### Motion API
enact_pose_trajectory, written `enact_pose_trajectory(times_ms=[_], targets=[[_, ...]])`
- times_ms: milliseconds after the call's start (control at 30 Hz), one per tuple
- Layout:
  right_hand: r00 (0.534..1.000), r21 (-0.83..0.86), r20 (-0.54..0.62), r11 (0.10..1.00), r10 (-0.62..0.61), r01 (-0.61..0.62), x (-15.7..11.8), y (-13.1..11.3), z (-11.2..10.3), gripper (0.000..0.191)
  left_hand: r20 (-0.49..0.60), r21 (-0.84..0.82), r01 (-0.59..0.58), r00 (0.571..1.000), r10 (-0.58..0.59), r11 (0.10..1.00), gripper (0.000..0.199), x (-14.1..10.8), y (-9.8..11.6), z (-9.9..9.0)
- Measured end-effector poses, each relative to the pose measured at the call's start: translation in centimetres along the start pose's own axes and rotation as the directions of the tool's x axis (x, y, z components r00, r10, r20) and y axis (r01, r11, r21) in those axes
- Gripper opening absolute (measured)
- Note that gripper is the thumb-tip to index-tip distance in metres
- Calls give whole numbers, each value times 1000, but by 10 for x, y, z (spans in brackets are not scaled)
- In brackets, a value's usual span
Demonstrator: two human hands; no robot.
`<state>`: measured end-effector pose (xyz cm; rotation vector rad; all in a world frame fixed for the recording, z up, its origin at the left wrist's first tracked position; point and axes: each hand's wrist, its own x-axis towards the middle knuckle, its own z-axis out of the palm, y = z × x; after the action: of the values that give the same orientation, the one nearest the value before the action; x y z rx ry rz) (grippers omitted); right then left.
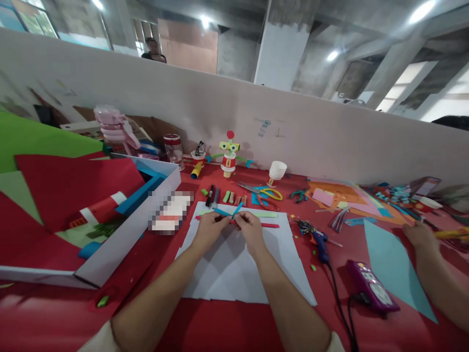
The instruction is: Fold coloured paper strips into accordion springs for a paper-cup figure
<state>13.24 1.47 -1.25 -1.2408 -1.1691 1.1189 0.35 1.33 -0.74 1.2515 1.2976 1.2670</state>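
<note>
Over the white paper sheets (234, 274), my left hand (212, 227) pinches one end of a blue paper strip (223, 212). My right hand (250, 226) grips the strip's other part, where it crosses or folds upward between the hands. Beneath the fingers lie a red strip (270, 226) and a light green strip (269, 214), both partly hidden by my hands. Just beyond the paper sit small folded green strips (226, 196) and folded red strips (238, 200), beside a black marker (210, 195).
A paper-cup figure (229, 161) stands near the partition. Scissors (262, 191) lie behind the paper; a glue gun (319, 244) with its cord and a purple power box (372, 287) are to the right. A white box (128, 230) stands left. Another person's hand (419, 237) reaches in at right.
</note>
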Motion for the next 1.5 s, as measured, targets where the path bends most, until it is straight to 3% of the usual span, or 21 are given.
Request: enact_pose_trajectory(times_ms=[167,267,467,567,667,733,867,933,1100,1300,1500], targets=[[999,145,41,989,18,-24,-8,-13,6,21,-47,-299,227,967,-252,927,30,-5,13,2],[1000,202,7,979,-24,22,-9,-22,7,17,-47,-362,327,929,-367,873,27,-3,24,4],[999,252,15,967,32,-35,-3,-25,-1,21,-14,-371,297,946,-325,880,16,4,25,11],[997,233,64,971,46,-60,-3,-17,-8,17,101,-354,170,985,-144,920,16,2,19,12],[994,272,80,958,69,-88,-3,-12,-12,19,105,-399,132,990,-98,908,15,0,14,14],[990,335,81,932,118,-138,-4,-13,-12,19,69,-457,159,987,-143,875,15,-2,13,17],[966,427,93,867,242,-259,-8,-17,-9,21,105,-542,232,972,-209,808,14,-5,10,21],[967,425,104,869,231,-254,-8,-18,-8,22,100,-559,270,961,-259,784,15,-5,9,21],[989,292,79,945,128,-145,-8,-21,-10,18,64,-437,329,940,-335,837,16,-4,10,15],[981,315,118,931,157,-187,-9,-22,-11,16,51,-355,283,957,-284,891,19,-1,10,9],[968,409,125,878,218,-251,-8,-24,-13,18,269,-359,366,921,-280,859,17,2,12,2]])
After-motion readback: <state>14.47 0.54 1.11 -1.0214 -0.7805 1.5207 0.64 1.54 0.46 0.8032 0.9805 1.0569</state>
